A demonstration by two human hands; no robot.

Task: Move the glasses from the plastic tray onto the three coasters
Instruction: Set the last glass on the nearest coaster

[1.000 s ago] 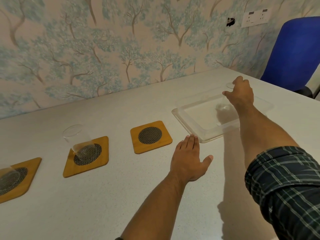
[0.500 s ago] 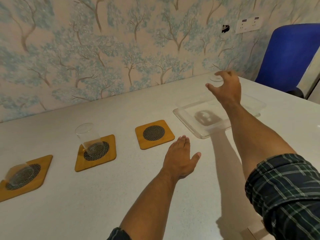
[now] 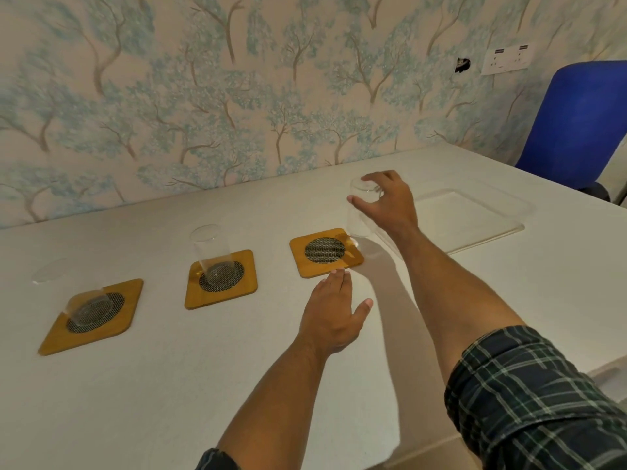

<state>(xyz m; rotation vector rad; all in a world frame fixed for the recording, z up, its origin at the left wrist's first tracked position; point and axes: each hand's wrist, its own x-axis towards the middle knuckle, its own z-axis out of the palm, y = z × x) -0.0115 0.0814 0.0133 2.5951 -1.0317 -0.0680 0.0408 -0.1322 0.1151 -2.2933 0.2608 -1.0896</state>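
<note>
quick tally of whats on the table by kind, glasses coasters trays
glasses: 3, far-left glass, middle glass, held glass in the right hand
coasters: 3, left coaster, middle coaster, right coaster
plastic tray: 1
total: 7

Three coasters sat in a row on the counter (image 3: pixel 509 300), all left of the right hand (image 3: pixel 386 206). The near coaster (image 3: pixel 327 252) lay just beyond the left hand (image 3: pixel 334 313), fingertips at its front edge. The held glass (image 3: pixel 361 212) hung over that coaster's right corner. The middle coaster (image 3: pixel 220 278) carried a glass (image 3: pixel 210 256); the far-left coaster (image 3: pixel 91 315) carried another glass (image 3: pixel 81 300). The tray (image 3: pixel 475 218) lay right of the right hand.
</note>
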